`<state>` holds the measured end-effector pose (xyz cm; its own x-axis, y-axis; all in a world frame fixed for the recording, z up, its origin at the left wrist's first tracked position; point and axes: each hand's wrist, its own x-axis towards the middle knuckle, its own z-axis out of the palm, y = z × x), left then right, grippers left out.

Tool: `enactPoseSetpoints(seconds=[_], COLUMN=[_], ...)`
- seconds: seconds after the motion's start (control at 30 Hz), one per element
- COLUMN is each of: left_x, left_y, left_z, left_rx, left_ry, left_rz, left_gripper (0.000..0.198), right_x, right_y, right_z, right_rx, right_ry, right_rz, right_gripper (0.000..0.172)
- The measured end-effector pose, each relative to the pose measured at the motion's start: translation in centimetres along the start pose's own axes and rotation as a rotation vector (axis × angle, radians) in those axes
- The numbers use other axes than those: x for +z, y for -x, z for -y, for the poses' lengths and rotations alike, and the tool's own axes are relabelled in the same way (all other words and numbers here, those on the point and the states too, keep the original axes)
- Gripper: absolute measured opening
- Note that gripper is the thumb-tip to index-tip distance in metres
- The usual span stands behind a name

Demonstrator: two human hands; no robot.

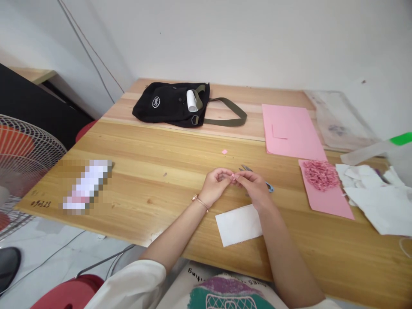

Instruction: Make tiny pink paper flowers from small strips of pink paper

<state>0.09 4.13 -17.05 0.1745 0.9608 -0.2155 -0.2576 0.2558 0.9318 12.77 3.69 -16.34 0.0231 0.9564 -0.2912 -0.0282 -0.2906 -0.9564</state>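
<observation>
i have the fingertips of my left hand (214, 185) and right hand (258, 189) pinched together on a tiny pink paper piece (232, 176), held between them above the wooden table (135, 184); it is too small and covered for me to tell its fold. just beyond my right hand, and partly hidden by it, lie blue-handled scissors (270, 187), blades spread. below my hands, partly under my right forearm, a white paper sheet (239, 226) lies flat. a small pink paper square (224, 152) rests farther out, near the scissors. off to my right, a heap of crinkled pink bits (321, 175) sits on a pink sheet (331, 207), with larger pink paper (298, 124) behind it. a black tote bag (170, 105) lies toward the wall.
</observation>
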Motion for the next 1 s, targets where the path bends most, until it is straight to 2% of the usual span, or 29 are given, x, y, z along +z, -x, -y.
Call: enactPoseSetpoints(seconds=[0.8, 1.0], left_x=[-0.03, 0.0], left_y=[-0.07, -0.1], left_z=[0.16, 0.15], left_rx=[-0.002, 0.002], left_ry=[0.059, 0.04], left_rz=[-0.007, -0.009], left_gripper=[0.008, 0.006], right_x=[-0.17, -0.05], right_y=[0.03, 0.23], right_z=[-0.04, 0.48], right_rx=[-0.013, 0.021], right_ry=[-0.002, 0.023], right_rz=[0.027, 0.016], right_gripper=[0.006, 0.006])
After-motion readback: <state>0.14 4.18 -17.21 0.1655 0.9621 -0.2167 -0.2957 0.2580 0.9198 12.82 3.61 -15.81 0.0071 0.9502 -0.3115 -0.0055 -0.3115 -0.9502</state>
